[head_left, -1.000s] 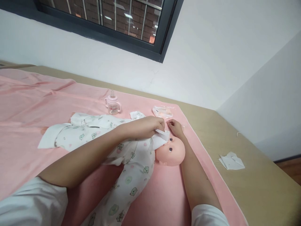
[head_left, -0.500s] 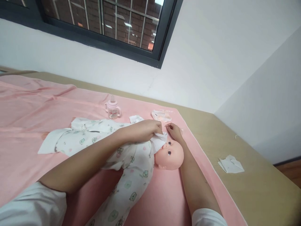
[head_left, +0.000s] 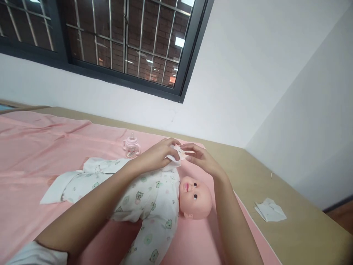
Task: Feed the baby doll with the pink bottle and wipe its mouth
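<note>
A baby doll (head_left: 154, 187) in white pyjamas with green animal prints lies on its back on a pink sheet (head_left: 19, 158), its bald head to the right. Above the doll's shoulder, my left hand (head_left: 158, 156) grips a crumpled white tissue (head_left: 172, 164) between thumb and fingers. My right hand (head_left: 204, 159) hovers beyond the doll's head, fingers stretched out and apart, nothing visible in them. Between both hands lies a clear plastic packet (head_left: 182, 151), partly hidden by my fingers; whether either hand touches it I cannot tell.
A pink two-handled baby bottle (head_left: 131, 146) stands upright behind the doll. To the right, a folded white tissue (head_left: 270, 210) lies on the wooden surface (head_left: 248, 173). A white wall (head_left: 220, 84) and a barred window (head_left: 124, 40) rise behind.
My left hand has lifted the tissue away from the doll's mouth and moved it towards the packet. My right hand has spread its fingers beside the packet. The view has tilted up.
</note>
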Demonstrator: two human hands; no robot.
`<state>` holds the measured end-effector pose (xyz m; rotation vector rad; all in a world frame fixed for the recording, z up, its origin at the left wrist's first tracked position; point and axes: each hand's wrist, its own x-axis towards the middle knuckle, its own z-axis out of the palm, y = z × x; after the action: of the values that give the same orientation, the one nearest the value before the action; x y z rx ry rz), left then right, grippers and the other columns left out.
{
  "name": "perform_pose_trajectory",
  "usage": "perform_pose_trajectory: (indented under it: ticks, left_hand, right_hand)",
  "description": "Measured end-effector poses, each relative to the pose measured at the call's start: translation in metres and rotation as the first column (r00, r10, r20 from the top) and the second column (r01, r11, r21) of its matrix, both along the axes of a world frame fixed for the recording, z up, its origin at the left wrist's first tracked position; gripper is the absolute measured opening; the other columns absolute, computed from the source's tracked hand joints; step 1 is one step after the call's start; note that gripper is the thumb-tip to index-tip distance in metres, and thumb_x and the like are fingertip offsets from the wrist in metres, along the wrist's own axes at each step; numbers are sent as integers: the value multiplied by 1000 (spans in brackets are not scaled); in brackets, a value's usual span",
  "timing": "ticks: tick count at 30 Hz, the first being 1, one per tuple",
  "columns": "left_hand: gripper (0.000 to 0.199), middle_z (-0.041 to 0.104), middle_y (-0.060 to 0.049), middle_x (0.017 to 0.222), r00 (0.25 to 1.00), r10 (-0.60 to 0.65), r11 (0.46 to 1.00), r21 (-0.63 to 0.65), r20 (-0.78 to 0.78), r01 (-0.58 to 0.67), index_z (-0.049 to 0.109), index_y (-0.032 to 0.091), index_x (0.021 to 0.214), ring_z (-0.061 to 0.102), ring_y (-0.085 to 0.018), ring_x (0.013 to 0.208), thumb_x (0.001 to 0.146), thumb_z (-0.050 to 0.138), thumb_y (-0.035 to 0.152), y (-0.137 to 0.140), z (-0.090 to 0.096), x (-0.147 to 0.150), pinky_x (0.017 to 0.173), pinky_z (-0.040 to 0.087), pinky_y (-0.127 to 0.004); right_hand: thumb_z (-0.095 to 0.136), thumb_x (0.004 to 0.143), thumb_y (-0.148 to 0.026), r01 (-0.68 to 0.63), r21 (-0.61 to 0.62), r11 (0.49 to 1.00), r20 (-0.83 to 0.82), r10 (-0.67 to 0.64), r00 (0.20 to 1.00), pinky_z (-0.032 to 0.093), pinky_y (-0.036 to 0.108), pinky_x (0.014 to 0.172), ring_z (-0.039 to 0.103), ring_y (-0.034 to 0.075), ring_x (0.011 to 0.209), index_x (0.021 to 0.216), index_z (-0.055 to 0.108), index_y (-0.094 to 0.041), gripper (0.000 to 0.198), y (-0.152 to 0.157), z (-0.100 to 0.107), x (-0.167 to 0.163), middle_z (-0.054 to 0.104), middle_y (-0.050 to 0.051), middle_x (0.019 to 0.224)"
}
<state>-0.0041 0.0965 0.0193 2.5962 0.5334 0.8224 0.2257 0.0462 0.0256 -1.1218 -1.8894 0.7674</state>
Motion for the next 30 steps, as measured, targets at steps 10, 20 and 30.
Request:
perform_pose_trajectory:
  ticks: [10,20,30]
  left_hand:
    - [40,51,-5,144,998,48,998,47,-49,-45,74,26,101,46,-25,135,80,45,8,8,4,-12,109,41,-43]
    - [40,70,-7,118,967,208,940,-303,148,-156,64,22,121,65,-22,111,89,58,46,56,6,-57,94,52,-33]
    - [39,73,-5,111,848,507,789,-313,-152,-528,70,22,109,68,-24,102,78,60,43,102,-12,-114,85,50,-28]
  right_hand:
    - [67,87,-35,166,319,933,335,-275,901,46,42,102,58,24,120,84,64,-24,12,-33,16,-41,66,5,123]
    - [60,83,-34,535,228,813,300,-582,756,48,33,71,66,21,78,75,59,-22,15,8,-7,22,72,5,80]
    - [59,80,-31,627,-8,779,318,-593,740,41,26,51,54,14,52,116,63,-20,38,24,-32,68,67,1,65]
